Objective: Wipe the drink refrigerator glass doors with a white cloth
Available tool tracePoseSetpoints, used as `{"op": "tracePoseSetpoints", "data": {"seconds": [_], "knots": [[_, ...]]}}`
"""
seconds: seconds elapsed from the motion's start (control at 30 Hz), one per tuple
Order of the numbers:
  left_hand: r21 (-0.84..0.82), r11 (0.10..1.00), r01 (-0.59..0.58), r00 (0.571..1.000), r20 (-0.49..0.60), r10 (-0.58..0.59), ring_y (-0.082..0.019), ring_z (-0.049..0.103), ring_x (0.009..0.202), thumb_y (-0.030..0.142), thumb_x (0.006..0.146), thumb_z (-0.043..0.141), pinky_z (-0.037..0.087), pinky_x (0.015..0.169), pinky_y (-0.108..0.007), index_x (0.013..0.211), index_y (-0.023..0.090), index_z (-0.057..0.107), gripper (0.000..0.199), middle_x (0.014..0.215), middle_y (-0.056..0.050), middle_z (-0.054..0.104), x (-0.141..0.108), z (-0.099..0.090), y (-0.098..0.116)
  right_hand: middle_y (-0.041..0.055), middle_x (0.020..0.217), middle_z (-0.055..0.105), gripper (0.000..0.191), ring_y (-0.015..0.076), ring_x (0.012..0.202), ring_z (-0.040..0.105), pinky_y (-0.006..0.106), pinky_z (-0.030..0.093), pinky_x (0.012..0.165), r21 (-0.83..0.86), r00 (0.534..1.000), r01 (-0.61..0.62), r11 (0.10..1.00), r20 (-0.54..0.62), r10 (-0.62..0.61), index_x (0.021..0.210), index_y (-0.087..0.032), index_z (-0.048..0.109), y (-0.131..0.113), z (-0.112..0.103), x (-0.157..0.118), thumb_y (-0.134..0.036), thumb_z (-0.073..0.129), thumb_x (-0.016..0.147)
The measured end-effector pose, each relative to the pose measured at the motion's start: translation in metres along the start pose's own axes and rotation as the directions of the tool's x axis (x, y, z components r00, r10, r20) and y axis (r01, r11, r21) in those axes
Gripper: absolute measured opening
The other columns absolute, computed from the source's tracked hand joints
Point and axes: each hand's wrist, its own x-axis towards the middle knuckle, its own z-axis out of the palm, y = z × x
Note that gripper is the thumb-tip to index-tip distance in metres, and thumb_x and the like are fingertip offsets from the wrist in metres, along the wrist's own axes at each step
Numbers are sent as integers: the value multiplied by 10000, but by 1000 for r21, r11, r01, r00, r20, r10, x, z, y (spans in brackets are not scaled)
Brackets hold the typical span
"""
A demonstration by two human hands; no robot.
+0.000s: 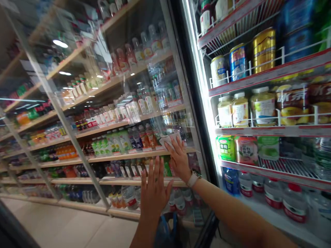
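My right hand [179, 161] presses a white cloth [168, 140] against the glass door [124, 77] of a drinks fridge. Its fingers lie over the cloth, and a watch [195, 174] is on that wrist. Lower and to the left, my left hand [155, 187] is held up with its fingers stretched out, its palm toward the glass. It holds nothing; whether it touches the pane I cannot tell. Through the glass, and partly as reflections, rows of bottles show behind both hands.
The door's dark frame [192, 86] stands between the glass and the lit fridge. Inside, white wire shelves [258, 131] carry cans [263, 50] and bottles [263, 105]. Wooden shelves [108, 156] of drinks show at left, above a tiled floor [67, 224]. Something with blue handles [165, 227] sits low down.
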Motion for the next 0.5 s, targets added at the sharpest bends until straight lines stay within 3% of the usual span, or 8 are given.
{"op": "tracePoseSetpoints", "data": {"seconds": [0.3, 0.4, 0.5], "knots": [[-30, 999, 26, 999, 29, -25, -232, 176, 1495, 428, 955, 464, 4, 1244, -436, 1553, 140, 151, 733, 1556, -112, 332, -1, 1, 0, 18, 1610, 266, 706, 265, 1495, 165, 588, 358, 1138, -26, 999, -39, 999, 32, 40, 1508, -337, 331, -2, 11, -162, -27, 365, 874], [-25, 1000, 14, 1000, 18, -13, -228, 169, 1496, 414, 963, 450, 6, 1244, -438, 1553, 134, 140, 723, 1555, -110, 330, 0, 1, 0, 17, 1622, 224, 714, 273, 1496, 151, 605, 353, 1133, -15, 998, -48, 999, 42, 48, 1513, -327, 323, -4, 13, -185, -20, 358, 869], [-11, 1000, 6, 1000, 12, -6, -233, 149, 1499, 423, 961, 454, 3, 1242, -438, 1549, 113, 141, 734, 1560, -115, 316, 0, 1, -1, 26, 1625, 216, 679, 282, 1498, 135, 618, 320, 1142, 13, 995, -56, 998, 83, 54, 1507, -331, 335, -3, 11, -171, -43, 377, 893]]}}
